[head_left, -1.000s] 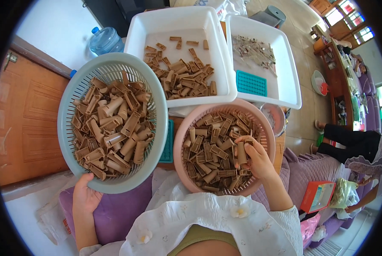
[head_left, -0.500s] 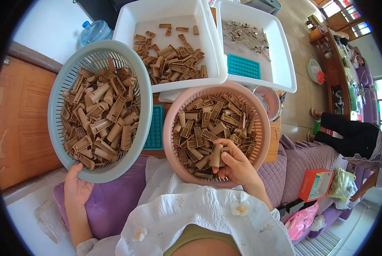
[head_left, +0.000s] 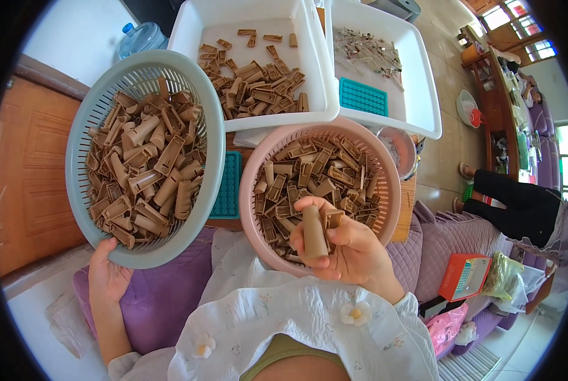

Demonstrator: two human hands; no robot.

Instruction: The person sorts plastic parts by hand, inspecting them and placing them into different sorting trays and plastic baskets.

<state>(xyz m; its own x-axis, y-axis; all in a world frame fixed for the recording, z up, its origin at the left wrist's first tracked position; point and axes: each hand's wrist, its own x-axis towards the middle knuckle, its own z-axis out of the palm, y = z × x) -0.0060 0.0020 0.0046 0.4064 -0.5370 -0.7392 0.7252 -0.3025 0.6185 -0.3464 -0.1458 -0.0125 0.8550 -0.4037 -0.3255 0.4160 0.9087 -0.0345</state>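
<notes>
My left hand (head_left: 108, 274) grips the lower rim of an oval grey-green basket (head_left: 215, 159), thumb over the edge and fingers underneath. Brown half-round plastic shells (head_left: 147, 181) fill that basket, which looks tilted. My right hand (head_left: 354, 251) is closed around a smooth brown plastic shell (head_left: 314, 232), and a second piece (head_left: 333, 219) shows between its fingers. It is raised over the near edge of a round pink basket (head_left: 253, 213), heaped with more brown shells (head_left: 325, 165), several with their hollow sides up.
Behind the baskets stand two white tubs: the left one (head_left: 192, 25) holds brown pieces, the right one (head_left: 417, 82) small clear parts and a teal tray (head_left: 363, 97). Another teal tray (head_left: 228, 187) lies between the baskets. A purple sofa (head_left: 436, 254) and another person (head_left: 519, 206) are at the right.
My right hand has lifted out of the pink basket toward me with brown shells in it. The grey-green basket, with my left hand on it, has shifted slightly left.
</notes>
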